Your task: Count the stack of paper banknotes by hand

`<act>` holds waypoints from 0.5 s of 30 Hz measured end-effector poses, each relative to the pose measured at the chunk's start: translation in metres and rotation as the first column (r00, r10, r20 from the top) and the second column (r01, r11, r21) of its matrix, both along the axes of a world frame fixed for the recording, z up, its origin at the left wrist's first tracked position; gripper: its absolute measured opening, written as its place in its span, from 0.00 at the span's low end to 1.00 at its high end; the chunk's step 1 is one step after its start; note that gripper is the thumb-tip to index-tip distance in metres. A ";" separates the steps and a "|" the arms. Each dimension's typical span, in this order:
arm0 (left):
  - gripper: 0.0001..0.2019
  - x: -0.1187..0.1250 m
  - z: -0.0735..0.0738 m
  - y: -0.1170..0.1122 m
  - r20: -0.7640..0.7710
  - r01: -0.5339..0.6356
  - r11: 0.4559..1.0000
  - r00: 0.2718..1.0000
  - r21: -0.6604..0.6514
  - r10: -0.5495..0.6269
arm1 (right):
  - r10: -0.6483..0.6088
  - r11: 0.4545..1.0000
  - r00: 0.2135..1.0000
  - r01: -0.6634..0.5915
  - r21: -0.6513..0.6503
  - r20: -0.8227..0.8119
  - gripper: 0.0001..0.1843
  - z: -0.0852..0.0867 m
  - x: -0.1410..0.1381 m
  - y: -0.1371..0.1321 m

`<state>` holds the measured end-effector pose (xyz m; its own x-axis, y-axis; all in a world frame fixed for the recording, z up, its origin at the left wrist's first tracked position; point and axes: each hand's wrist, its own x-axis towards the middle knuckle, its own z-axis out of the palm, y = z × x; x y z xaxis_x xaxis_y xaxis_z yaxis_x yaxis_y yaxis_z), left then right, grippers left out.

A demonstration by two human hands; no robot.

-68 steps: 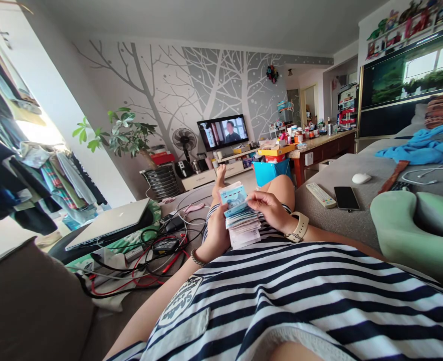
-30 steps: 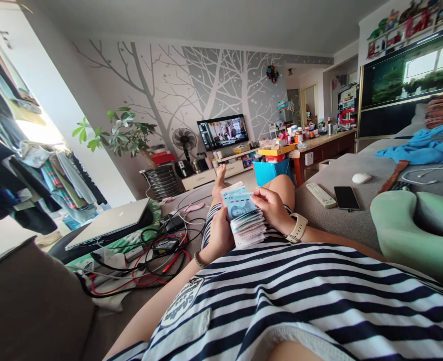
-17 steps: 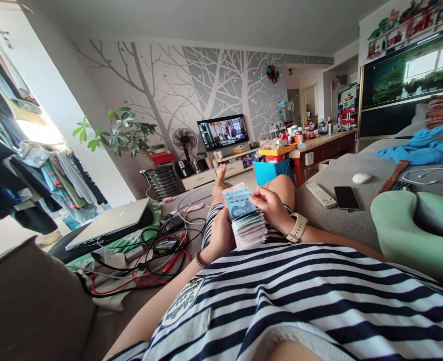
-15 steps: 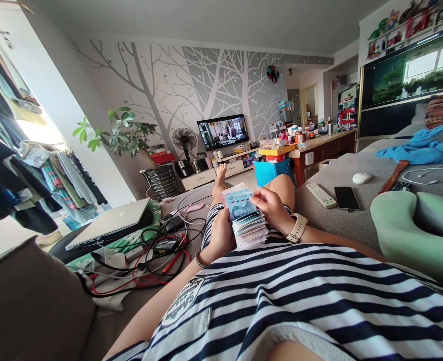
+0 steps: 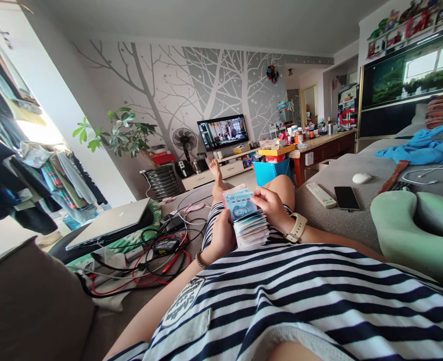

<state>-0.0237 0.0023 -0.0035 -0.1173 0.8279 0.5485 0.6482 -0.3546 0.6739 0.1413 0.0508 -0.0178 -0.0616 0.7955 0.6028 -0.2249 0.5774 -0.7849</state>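
Observation:
A thick stack of banknotes is bent over in front of my lap, its many edges fanned toward me. My left hand is closed around the stack's left side. Upright at the top stands a blue banknote with a portrait and the number 10. My right hand pinches the upper right edge of this note between thumb and fingers. Behind it, paler note edges show along the top. The fingers at the back of the stack are hidden. A watch with a cream strap is on my right wrist.
To the left lie a silver laptop and a tangle of cables. On the sofa at right are a remote control, a phone, a white mouse and a green neck pillow. A blue bin stands ahead.
The fanned lower notes have shifted slightly, and the top blue note has tilted a little. My bare foot has moved to the left. Both hands keep their hold.

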 end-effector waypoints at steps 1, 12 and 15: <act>0.10 0.000 -0.001 0.001 -0.001 -0.004 1.000 1.000 0.005 0.004 | 0.002 1.000 1.000 -0.002 -0.002 0.002 0.18 0.000 0.000 0.000; 0.10 -0.001 0.001 0.000 0.032 0.021 1.000 0.999 -0.011 -0.021 | -0.005 1.000 0.999 0.004 0.018 0.042 0.19 0.003 0.002 -0.003; 0.09 -0.001 0.001 -0.001 -0.006 0.045 0.999 0.999 -0.005 -0.045 | -0.007 1.000 0.999 0.006 0.017 0.040 0.19 0.003 0.002 -0.003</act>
